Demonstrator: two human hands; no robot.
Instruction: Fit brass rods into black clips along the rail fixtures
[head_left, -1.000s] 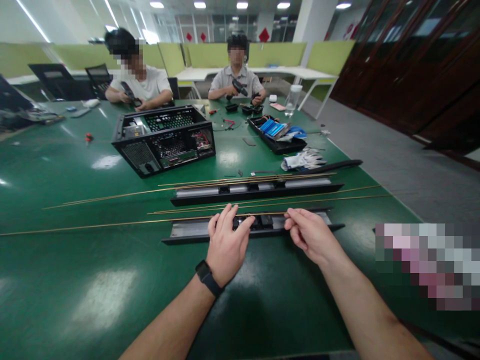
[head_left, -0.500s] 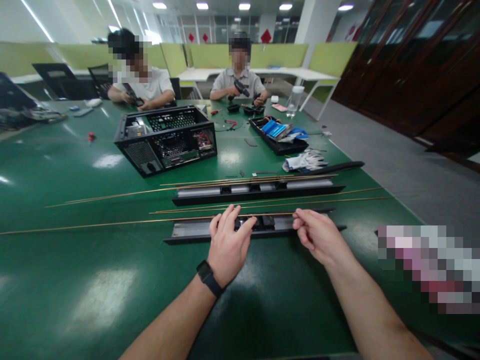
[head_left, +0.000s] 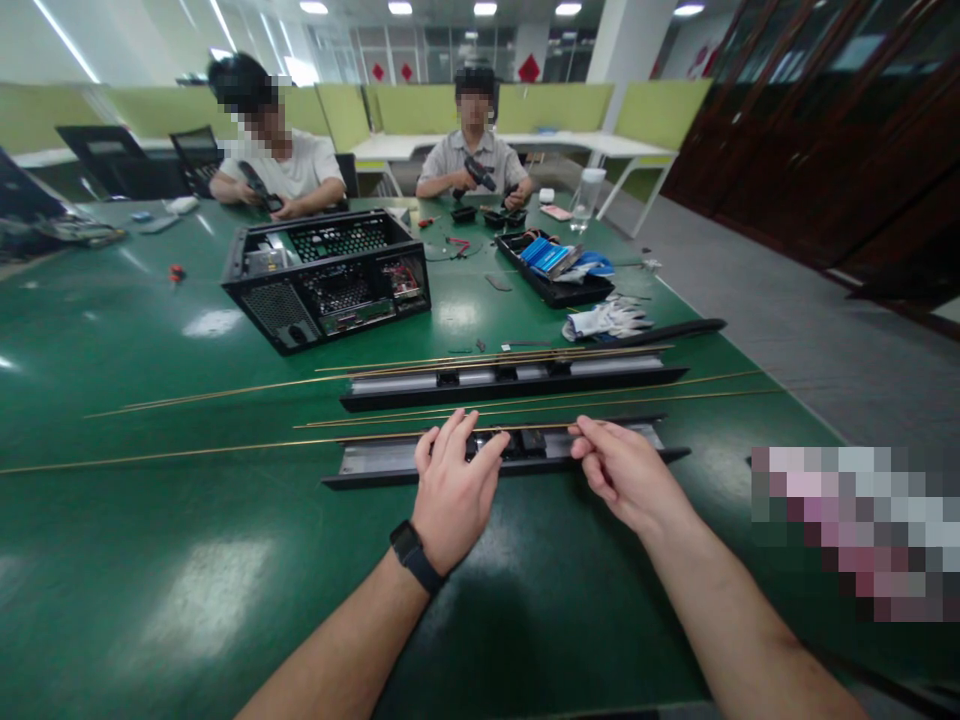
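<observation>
One golden rod (head_left: 532, 428) sits pinched in my right hand (head_left: 626, 470), whose fingertips have eased back slightly toward my left hand (head_left: 455, 490) since half a second ago; I judge it still being handled, not released. My left fingers spread wide over a metal channel (head_left: 379, 460), contact unclear; a second channel (head_left: 397, 384) lies beyond them.

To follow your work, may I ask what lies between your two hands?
Between the left hand and right hand, the head view shows a thin golden rod and black blocks in the near rail.
</observation>
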